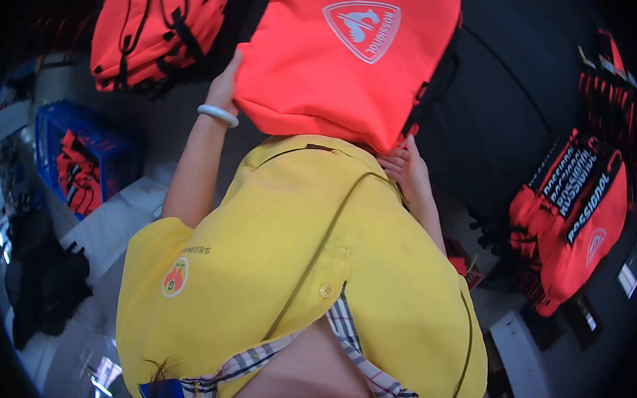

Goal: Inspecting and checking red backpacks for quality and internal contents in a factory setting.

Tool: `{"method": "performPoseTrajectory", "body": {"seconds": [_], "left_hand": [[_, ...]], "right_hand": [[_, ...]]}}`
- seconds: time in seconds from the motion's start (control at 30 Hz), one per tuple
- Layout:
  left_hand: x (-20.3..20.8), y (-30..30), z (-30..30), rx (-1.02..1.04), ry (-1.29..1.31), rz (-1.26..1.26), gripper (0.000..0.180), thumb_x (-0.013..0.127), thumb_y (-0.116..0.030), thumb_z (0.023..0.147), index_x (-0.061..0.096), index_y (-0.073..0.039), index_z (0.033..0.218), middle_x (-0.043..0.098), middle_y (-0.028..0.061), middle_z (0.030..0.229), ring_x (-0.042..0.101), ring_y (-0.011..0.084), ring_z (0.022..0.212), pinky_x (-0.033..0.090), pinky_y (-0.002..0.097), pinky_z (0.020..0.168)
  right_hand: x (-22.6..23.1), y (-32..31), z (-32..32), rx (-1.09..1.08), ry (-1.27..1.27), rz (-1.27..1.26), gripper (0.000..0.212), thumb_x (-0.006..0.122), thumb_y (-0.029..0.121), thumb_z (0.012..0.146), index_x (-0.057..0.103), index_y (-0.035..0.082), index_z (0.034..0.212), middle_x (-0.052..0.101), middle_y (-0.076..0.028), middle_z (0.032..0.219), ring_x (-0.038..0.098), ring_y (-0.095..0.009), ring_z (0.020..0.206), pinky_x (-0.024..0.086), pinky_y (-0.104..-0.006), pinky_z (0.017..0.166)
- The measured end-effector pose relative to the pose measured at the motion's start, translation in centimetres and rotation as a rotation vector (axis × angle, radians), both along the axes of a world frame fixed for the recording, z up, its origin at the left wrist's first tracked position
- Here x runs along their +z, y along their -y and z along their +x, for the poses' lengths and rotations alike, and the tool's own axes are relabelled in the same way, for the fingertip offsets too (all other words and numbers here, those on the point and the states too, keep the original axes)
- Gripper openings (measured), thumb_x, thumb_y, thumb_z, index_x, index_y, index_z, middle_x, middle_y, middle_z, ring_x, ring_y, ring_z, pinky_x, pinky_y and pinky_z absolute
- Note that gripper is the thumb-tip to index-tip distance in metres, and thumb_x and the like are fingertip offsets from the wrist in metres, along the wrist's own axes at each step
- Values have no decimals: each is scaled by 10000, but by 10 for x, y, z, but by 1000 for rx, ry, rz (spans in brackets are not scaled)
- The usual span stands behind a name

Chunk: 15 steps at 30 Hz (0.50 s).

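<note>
A bright red fabric bag (pixel 325 77) with a pale shield-shaped emblem lies in front of me, its bottom edge close to my yellow shirt. My left hand (pixel 226 84), with a pale bangle at the wrist, grips the bag's left side; its fingers pass partly behind the cloth. At the bag's lower right corner, my right hand (pixel 407 164) has its fingers curled in next to a red strap end (pixel 412 130) and the dark side of the bag. Whether those fingers pinch the strap or the corner is hard to make out.
Another red backpack (pixel 158 32) with black straps lies at the far left. On the left stands a blue plastic crate (pixel 49 123) with red pieces inside. Several red bags with black printed bands (pixel 585 198) are heaped at right. Dark cloth (pixel 497 86) spreads beyond the bag.
</note>
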<state>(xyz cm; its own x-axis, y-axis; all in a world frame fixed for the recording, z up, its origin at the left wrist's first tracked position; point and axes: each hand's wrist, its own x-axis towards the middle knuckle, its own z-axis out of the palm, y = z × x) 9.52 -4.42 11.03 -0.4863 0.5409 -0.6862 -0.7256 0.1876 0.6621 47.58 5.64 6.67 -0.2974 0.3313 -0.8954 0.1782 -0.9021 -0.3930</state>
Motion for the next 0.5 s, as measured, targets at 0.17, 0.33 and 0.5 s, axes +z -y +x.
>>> {"method": "performPoseTrajectory", "body": {"seconds": [0.17,0.33,0.5], "left_hand": [[-13,-7,-23,-68,274,139,446,501,-344,988,506,-46,1320,551,121,1338,536,251,1225,424,425,1043],[-12,-12,-33,-134,307,127,455,489,-360,990,514,-42,1315,570,117,1316,561,243,1196,442,413,1023],[-82,10,-28,-9,-273,-109,574,510,-469,968,603,47,1202,661,131,1158,637,212,1030,478,331,899]], "right_hand": [[1,-7,-31,-306,-243,-178,766,490,626,899,445,-25,1299,477,-222,1361,484,-289,1256,434,-404,967],[26,-6,-50,-485,-343,5,619,484,522,946,419,85,1379,464,-113,1408,427,-315,1303,358,-465,1073],[43,-6,-28,-509,-537,35,502,390,437,1009,438,110,1387,482,-70,1410,452,-257,1290,372,-458,1064]]}}
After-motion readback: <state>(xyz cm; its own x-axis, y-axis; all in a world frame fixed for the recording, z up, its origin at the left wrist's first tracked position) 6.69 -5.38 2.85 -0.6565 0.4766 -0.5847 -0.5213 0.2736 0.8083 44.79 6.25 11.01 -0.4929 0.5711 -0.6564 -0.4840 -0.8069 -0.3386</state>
